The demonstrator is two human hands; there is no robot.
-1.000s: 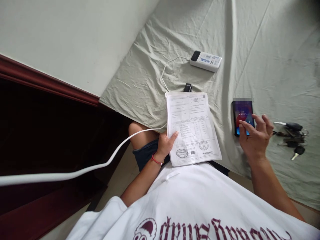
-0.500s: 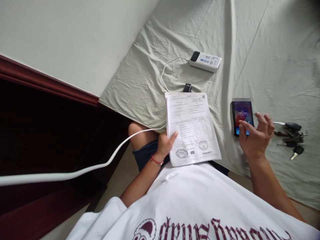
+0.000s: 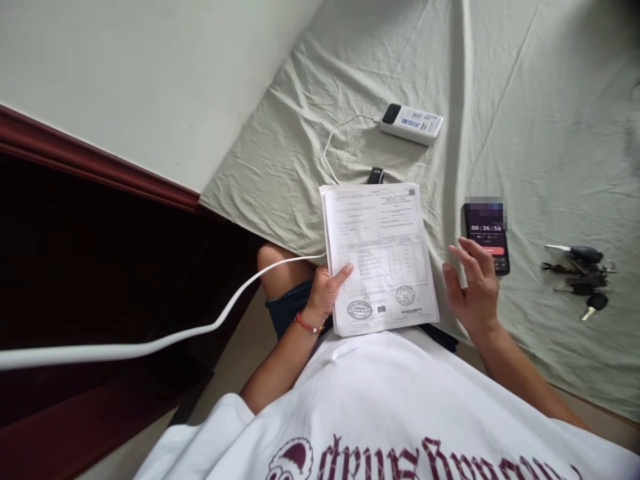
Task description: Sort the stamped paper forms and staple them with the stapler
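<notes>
A stack of printed papers (image 3: 383,260) with round and oval stamps lies near my body, its lower edge against the white shirt. My left hand (image 3: 327,291) grips its left side, thumb on top. My right hand (image 3: 473,283) is between the papers and the phone, fingers apart, holding nothing. Partly behind that hand, the dark phone (image 3: 487,220) lies on the cloth and shows a running timer.
A white power bank (image 3: 413,125) with a cable lies on the green cloth (image 3: 550,133). A small black object (image 3: 375,175) touches the papers' top edge. Keys (image 3: 583,270) lie at the right. A thick white cable (image 3: 200,330) crosses the left side.
My right hand has moved left, off the phone and toward the papers. The phone's screen has changed from a colourful display to a timer. The papers have shifted slightly left.
</notes>
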